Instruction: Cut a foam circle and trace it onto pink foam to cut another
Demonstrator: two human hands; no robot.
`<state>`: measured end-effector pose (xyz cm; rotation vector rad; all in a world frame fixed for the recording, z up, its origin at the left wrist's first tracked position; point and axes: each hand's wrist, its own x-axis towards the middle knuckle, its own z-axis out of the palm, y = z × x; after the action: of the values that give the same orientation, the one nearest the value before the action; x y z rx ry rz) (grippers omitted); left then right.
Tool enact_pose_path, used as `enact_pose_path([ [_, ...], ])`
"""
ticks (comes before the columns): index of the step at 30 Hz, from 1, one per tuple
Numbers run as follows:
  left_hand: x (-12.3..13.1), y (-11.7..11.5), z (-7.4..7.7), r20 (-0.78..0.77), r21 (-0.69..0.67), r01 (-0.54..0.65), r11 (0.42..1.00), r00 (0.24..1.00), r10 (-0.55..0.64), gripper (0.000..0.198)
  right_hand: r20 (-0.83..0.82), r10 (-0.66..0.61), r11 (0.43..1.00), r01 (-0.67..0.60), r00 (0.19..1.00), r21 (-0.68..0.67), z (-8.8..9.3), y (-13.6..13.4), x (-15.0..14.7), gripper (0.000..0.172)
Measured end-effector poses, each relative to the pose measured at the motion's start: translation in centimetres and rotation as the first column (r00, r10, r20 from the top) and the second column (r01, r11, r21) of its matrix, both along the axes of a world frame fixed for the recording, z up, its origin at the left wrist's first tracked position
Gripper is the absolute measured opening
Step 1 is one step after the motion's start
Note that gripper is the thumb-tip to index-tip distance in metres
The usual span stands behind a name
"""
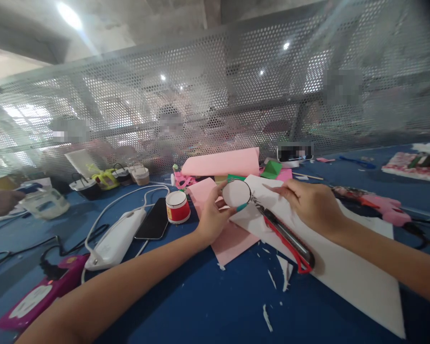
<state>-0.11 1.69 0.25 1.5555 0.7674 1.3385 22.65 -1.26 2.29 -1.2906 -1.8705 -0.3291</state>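
Note:
My left hand [211, 217] pinches a round white disc [235, 192] by its edge, holding it just above a pink sheet [232, 241]. My right hand [310, 205], fingers pressed together and pointing left, grips a red and black utility knife [286, 236]. The knife's blade tip touches the disc's lower right edge, and its handle slants down towards me. Under the knife and my right forearm lies a large white foam sheet [347, 272].
On the blue table [208, 306] lie white scraps [283, 272], a red and white cup [177, 206], a black phone [153, 224], a white corded device [116, 241], a magenta device [39, 296], a pink roll [220, 165] and a pink glue gun [383, 208]. A perforated metal screen [236, 95] stands behind; another person's hand [0, 200] is at far left.

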Motion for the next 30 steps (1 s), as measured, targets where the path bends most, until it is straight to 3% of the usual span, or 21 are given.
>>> enact_pose_path([
  [2, -0.1, 0.0, 0.0, 0.003, -0.012, -0.020, 1.000, 1.000, 0.020, 0.069, 0.069, -0.024, 0.999, 0.027, 0.997, -0.042, 0.4, -0.8, -0.6, 0.050],
  [9, -0.2, 0.2, -0.4, -0.034, 0.028, -0.129, 0.991, 0.991, 0.130, 0.069, 0.305, -0.134, 0.990, 0.143, 0.943, -0.008, 0.0, -1.8, -2.5, 0.050],
  [12, -0.2, 0.3, -0.6, -0.030, 0.083, -0.119, 0.989, 0.992, 0.122, 0.068, 0.372, -0.157, 0.977, 0.199, 0.915, -0.077, 0.0, -2.1, -2.9, 0.051],
  [15, -0.2, 0.3, -0.6, -0.004, 0.117, -0.090, 0.989, 0.996, 0.091, 0.068, 0.409, -0.164, 0.936, 0.272, 0.898, -0.221, 0.3, -2.8, -3.4, 0.040],
  [19, -0.2, 0.5, -0.8, 0.012, 0.130, -0.056, 0.990, 0.998, 0.054, 0.071, 0.340, -0.136, 0.869, 0.277, 0.930, -0.409, 0.3, -3.2, -3.8, 0.025],
  [23, -0.3, 0.6, -0.8, 0.019, 0.118, -0.011, 0.993, 1.000, 0.009, 0.075, 0.235, -0.162, 0.828, 0.262, 0.958, -0.496, -0.1, -2.8, -3.6, 0.019],
  [30, 0.0, 0.3, -0.1, 0.060, 0.054, 0.028, 0.998, 0.998, -0.031, 0.067, -0.115, -0.122, 0.857, 0.046, 0.986, -0.513, -0.6, -1.5, -3.0, 0.018],
])
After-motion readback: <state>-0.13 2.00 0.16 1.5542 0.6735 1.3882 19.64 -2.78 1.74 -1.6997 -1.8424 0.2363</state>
